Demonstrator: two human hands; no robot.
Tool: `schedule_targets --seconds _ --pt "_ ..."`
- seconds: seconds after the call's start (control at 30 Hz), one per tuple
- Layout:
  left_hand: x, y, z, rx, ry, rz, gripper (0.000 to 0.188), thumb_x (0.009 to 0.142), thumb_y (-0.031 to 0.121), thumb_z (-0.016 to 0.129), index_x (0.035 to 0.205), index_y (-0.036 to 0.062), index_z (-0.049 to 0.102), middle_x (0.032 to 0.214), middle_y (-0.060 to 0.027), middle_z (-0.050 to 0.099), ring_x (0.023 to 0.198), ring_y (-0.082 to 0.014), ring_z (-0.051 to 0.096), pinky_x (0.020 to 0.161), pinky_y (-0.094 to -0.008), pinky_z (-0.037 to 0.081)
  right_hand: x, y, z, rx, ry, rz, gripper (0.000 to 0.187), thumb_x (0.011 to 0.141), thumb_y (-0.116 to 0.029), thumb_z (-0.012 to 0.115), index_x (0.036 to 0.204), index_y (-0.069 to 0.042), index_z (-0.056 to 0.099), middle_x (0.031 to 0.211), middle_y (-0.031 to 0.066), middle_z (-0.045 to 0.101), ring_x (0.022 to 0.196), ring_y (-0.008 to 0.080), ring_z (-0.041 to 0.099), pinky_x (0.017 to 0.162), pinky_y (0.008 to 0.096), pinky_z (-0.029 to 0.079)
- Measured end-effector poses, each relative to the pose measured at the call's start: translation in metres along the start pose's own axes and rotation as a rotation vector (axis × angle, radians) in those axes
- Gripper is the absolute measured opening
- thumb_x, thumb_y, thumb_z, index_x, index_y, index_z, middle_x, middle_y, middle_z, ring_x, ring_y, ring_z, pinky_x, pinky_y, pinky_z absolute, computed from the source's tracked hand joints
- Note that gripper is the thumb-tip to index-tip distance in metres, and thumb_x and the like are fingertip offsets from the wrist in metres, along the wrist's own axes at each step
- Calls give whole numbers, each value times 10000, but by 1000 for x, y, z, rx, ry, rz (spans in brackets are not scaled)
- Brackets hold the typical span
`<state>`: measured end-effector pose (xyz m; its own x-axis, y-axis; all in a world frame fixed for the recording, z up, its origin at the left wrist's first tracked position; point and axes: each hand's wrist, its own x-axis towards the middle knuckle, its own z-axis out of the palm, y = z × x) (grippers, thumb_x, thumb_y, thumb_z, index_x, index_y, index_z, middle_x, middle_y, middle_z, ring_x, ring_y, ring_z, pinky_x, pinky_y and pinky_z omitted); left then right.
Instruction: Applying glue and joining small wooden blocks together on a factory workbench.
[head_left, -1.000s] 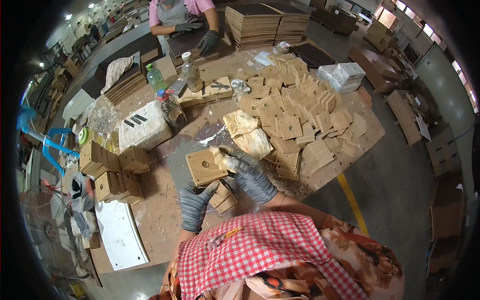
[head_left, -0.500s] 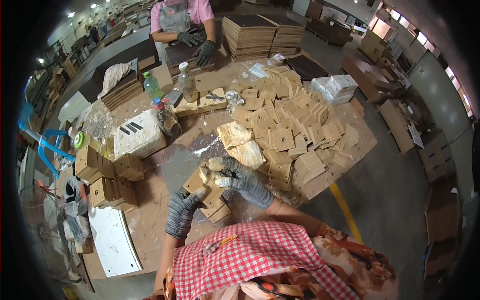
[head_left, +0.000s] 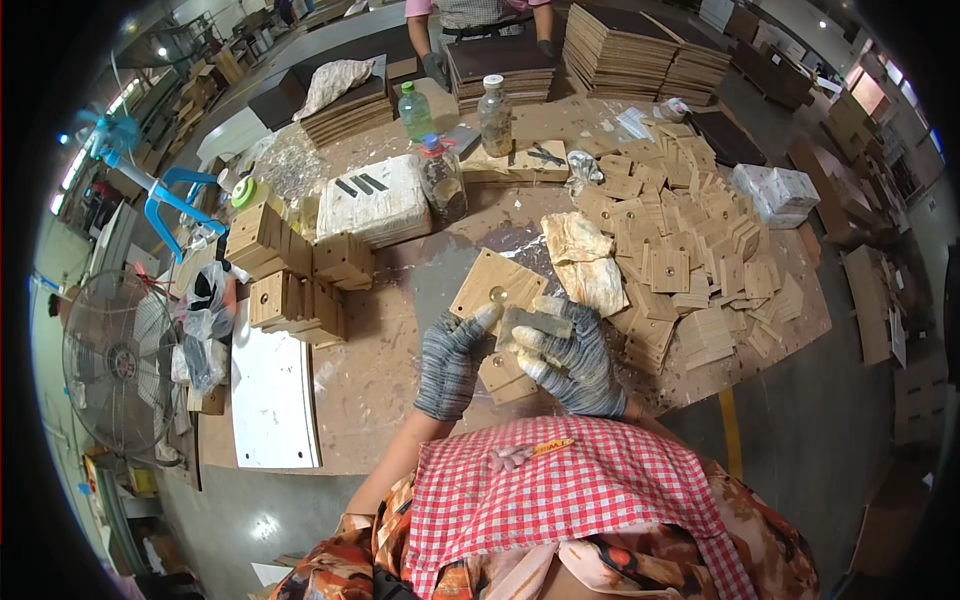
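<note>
My left hand (head_left: 448,366), in a grey knitted glove with pale fingertips, pinches the lower edge of a light wooden plate (head_left: 492,278). A round hole or insert shows in that plate near my thumb. My right hand (head_left: 578,362), gloved alike, is closed around a small greyish rectangular block (head_left: 540,322) just beside the plate. What the block is made of I cannot make out. Below both hands more small wooden plates (head_left: 507,380) lie on the worktable (head_left: 385,400), partly covered by my right fingers.
A heap of small wooden plates (head_left: 690,240) and a crumpled yellowish cloth (head_left: 582,262) lie to the right. Stacked wooden blocks (head_left: 285,270), a white wrapped package (head_left: 372,200) and bottles (head_left: 495,115) stand left and behind. A fan (head_left: 120,360) stands far left; a co-worker (head_left: 485,20) is opposite.
The view has shifted, so the table appears farther right and higher. My hands have drawn slightly apart, exposing the plate's face and the grey block. The co-worker's hands have moved apart.
</note>
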<state>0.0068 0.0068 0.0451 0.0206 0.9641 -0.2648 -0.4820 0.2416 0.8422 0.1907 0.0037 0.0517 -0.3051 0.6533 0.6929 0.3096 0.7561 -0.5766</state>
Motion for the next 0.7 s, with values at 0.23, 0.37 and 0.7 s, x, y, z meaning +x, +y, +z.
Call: schedule_targets --seconds 0.23,0.37,0.7 --pt "0 -2 2 41 0 28 281 809 209 708 970 -16 662 795 -42 617 668 -92 571 593 -237 474 3 22 -6 196 55 216 277 861 -157 630 1116 -49 630 1059 122 578 1059 280 550 942 383 430" --pt "2 -3 -3 8 -10 -31 279 809 215 705 940 -27 665 754 -47 604 641 -96 562 598 -237 476 8 35 -13 -142 119 162 272 845 -149 662 1098 -50 654 1126 110 544 1079 244 537 955 353 433" --pt "2 2 -6 -253 -145 -198 464 832 186 678 1210 -36 525 1029 -141 648 837 -231 673 685 -301 592 3 32 -21 365 338 483 292 881 -121 625 1147 -3 603 1166 82 569 1082 178 548 967 305 432"
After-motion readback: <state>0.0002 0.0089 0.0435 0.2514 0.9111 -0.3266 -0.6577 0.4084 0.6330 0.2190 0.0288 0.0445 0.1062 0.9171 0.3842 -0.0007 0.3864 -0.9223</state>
